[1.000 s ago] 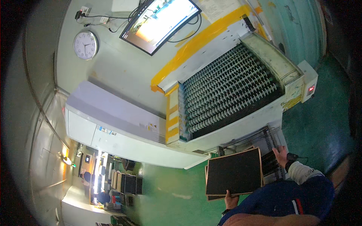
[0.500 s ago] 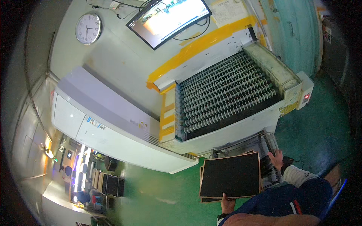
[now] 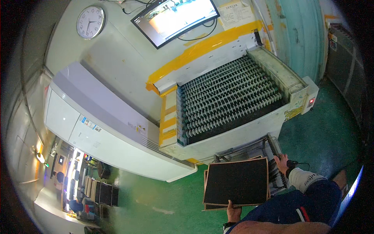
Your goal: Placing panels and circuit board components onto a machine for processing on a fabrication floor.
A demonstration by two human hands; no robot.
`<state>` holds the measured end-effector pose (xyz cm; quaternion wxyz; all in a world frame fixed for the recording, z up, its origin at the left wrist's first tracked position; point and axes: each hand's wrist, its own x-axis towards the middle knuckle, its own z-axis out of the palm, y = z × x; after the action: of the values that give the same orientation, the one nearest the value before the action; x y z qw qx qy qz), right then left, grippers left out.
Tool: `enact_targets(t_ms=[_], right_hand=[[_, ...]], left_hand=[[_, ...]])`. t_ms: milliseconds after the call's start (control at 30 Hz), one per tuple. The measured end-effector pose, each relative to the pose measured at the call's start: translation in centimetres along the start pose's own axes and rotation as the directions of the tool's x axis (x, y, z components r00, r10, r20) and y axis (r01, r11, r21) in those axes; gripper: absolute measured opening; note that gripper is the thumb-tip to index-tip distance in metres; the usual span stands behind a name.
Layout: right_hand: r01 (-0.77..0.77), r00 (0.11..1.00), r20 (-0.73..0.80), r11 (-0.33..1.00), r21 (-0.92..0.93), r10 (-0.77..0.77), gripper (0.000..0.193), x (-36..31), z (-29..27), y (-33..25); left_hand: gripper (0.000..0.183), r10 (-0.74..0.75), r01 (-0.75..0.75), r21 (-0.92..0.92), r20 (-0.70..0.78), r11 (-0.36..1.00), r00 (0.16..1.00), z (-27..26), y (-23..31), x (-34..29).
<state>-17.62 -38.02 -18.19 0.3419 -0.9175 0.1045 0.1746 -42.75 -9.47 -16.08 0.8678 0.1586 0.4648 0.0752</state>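
Observation:
A small stack of flat black panels with thin copper-brown edges [image 3: 236, 182] lies before me, the lower ones slightly askew under the top one. My left hand [image 3: 233, 213] grips the stack's near edge, thumb on top and fingers hidden underneath. To the right of the panels, my right hand [image 3: 281, 163] has its fingers bent over the side of a slotted metal rack [image 3: 276, 150]. That rack stands below the front of the roller conveyor [image 3: 230, 101], partly covered by the panels.
The conveyor carries rows of pale disc rollers and has a control box with a red display [image 3: 311, 102] on its right. A tall white cabinet unit [image 3: 117, 134] stands to the left. Above hang a screen [image 3: 175, 21] and a clock [image 3: 90, 22]. People work far left.
The whole view has shifted slightly, moving the scene left. My right hand's fingers, more spread before, now bend over the rack's side. My left hand keeps its hold on the panels.

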Motion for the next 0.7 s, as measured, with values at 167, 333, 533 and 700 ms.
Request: enact_targets(t_ms=[167,333,533,700], right_hand=[[-0.013,0.996,-0.084,0.997,-0.076,0.006,0.080,1.9,2.0,3.6],[0.054,0.998,0.045,0.990,-0.133,-0.049,0.080,-2.0,-1.7,-2.5],[-0.010,1.000,0.015,0.995,-0.096,0.011,0.084,-1.0,-0.9,-2.2],[-0.006,1.000,0.022,0.997,-0.075,0.007,0.087,-1.2,-1.2,-2.4]], left_hand=[[0.041,0.015,-0.002,-0.125,0.099,0.992,0.995,-1.5,-1.0,2.3],[0.045,0.047,-0.028,-0.137,0.142,0.990,0.989,-1.9,-0.8,2.1],[0.049,0.002,0.004,-0.040,0.133,0.999,0.991,-0.5,0.2,-0.3],[0.048,-0.005,0.026,-0.141,0.147,0.990,0.989,-0.9,-0.2,0.9]])
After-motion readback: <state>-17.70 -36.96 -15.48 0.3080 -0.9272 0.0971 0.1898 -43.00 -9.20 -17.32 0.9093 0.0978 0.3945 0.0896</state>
